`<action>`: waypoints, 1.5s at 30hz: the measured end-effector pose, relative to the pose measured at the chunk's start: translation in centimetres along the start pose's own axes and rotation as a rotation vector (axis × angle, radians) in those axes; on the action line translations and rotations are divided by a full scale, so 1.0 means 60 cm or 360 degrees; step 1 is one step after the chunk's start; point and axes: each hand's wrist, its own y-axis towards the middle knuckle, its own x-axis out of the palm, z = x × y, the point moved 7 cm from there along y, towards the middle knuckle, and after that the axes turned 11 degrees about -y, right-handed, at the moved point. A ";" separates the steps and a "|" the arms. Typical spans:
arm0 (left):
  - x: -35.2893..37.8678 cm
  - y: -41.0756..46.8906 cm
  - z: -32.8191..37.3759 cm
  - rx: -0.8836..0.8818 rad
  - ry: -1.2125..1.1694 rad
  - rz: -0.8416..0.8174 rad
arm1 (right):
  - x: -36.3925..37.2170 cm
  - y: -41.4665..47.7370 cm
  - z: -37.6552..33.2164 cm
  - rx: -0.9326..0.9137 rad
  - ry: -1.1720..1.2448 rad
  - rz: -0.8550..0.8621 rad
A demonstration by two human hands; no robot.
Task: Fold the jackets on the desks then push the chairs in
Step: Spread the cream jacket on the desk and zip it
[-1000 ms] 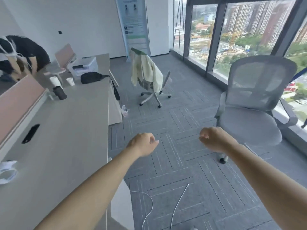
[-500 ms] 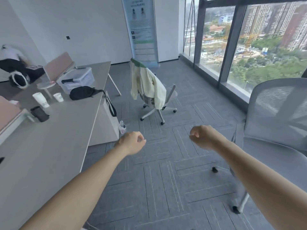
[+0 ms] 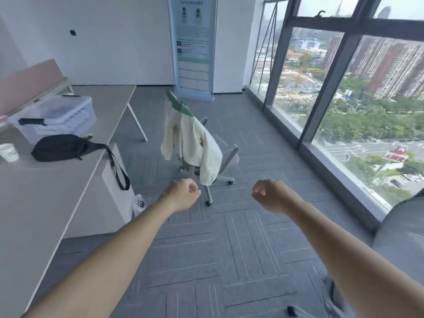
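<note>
A cream jacket with a green collar (image 3: pixel 192 138) hangs over the back of a grey swivel chair (image 3: pixel 229 157) out on the carpet, away from the long grey desk (image 3: pixel 46 191) on the left. My left hand (image 3: pixel 183 195) and my right hand (image 3: pixel 273 195) are stretched forward side by side, just short of that chair. The fingers of both are curled and hold nothing. A second grey chair (image 3: pixel 401 237) shows only its seat edge at the right border.
On the desk lie a black waist bag (image 3: pixel 57 146) with its strap hanging over the edge, a clear plastic box (image 3: pixel 57 115) and a paper cup (image 3: pixel 9 152). A small white bag (image 3: pixel 138 204) sits on the floor by the desk's side panel. Floor-to-ceiling windows (image 3: pixel 344 99) line the right; a banner stand (image 3: pixel 193 47) stands behind.
The view has advanced toward the chair with the jacket, which now looks larger and closer. The second grey chair has slid off to the right edge. Both hands stay curled.
</note>
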 end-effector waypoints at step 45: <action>-0.288 1.198 -0.171 -0.1018 0.0051 0.0577 | 0.001 1.554 -0.348 -0.0816 0.0290 -0.0913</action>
